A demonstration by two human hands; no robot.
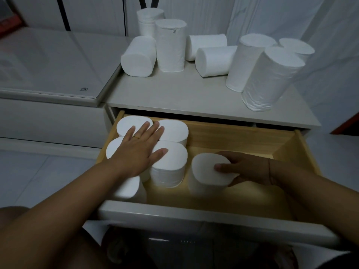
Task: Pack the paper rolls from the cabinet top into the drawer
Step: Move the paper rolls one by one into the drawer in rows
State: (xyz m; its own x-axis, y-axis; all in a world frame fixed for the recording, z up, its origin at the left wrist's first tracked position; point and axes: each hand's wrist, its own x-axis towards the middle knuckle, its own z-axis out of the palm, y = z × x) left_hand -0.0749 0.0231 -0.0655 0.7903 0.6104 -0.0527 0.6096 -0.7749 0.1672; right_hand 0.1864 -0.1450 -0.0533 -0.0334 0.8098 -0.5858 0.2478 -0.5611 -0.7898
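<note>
Only a small logo (84,89) is visible, its writing unreadable.

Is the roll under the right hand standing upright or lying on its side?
Upright. The roll in the drawer shows its flat round end facing up, with the right hand gripping it at the top.
</note>
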